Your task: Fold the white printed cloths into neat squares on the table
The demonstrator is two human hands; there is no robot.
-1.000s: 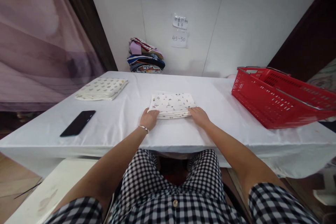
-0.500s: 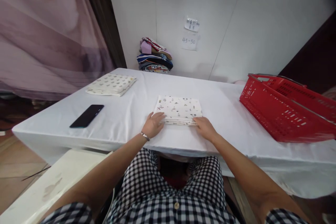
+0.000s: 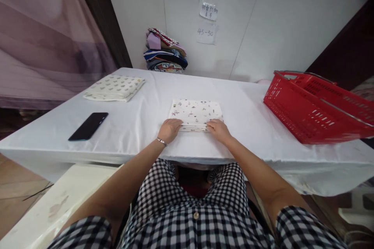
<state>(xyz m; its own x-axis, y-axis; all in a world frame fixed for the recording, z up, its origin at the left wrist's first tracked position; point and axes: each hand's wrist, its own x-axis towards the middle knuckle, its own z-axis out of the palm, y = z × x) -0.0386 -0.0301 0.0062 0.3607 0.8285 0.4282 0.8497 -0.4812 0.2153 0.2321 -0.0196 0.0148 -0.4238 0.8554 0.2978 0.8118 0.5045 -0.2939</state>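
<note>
Both hands [image 3: 169, 130] grip folded cloth [image 3: 195, 111]; red basket [image 3: 315, 105] apart.

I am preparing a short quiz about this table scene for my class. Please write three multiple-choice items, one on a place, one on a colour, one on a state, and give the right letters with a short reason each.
1. Where does the phone lie?
A. In the basket
B. On the table, left of the hands
C. On the clothes pile by the wall

2. What colour is the basket?
A. Red
B. Blue
C. Green

3. How is the printed cloth under the hands?
A. Hanging off the table edge
B. Crumpled in a ball
C. Folded flat

Answers:
1 B: the phone rests on the table, to the left of the left hand.
2 A: the basket is red.
3 C: the cloth lies as a flat folded rectangle, with the left hand and the right hand on its near edge.
</note>
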